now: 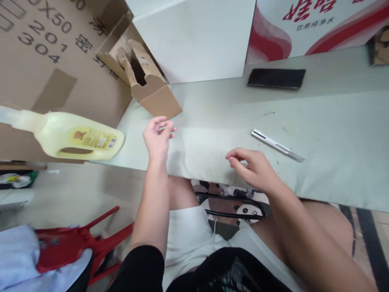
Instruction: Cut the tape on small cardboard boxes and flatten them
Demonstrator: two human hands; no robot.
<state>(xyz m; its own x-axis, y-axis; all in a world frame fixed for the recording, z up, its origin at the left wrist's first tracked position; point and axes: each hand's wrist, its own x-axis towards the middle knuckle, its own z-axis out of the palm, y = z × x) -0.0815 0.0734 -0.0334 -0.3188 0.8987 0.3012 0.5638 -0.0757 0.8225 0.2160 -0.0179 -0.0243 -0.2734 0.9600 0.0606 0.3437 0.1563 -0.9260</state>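
My left hand hovers over the table near its front edge, just in front of an opened cardboard box. Its fingers are loosely curled and apart, with nothing visible in them. Further right, my right hand is above the table's front edge, thumb and index fingertips drawn together; I see nothing between them. A slim white and silver tool, shaped like a pen or craft knife, lies to the right of that hand, untouched. Behind it rests a flat black object, phone-like in shape.
A pale yellow bottle with a handle is at the left beside a large printed carton. White box and red-and-white carton line the back of the table. A red chair stands lower left.
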